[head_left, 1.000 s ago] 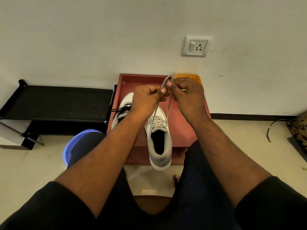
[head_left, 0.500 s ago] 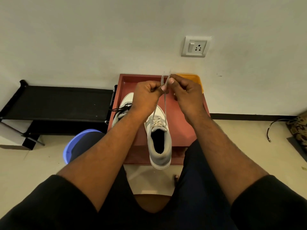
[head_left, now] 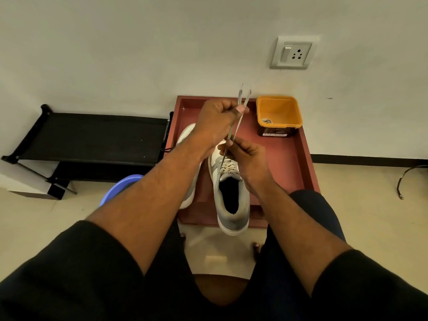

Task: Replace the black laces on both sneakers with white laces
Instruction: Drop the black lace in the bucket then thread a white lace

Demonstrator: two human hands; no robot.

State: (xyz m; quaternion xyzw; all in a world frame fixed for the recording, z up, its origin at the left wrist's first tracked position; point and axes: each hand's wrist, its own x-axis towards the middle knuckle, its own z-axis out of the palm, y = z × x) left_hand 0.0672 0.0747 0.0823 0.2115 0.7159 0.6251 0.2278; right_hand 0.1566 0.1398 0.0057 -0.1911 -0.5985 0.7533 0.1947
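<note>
Two white lace ends were gripped by the left hand; the right hand fingers pinched both strands lower, toward six o'clock. Evening the ends looked wise.

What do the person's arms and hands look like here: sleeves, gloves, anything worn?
Both forearms are bare. Black short sleeves end near the elbows on each arm. The left hand and right hand wear no gloves. No watch, ring or band shows on what is visible of either wrist or hand.
</note>
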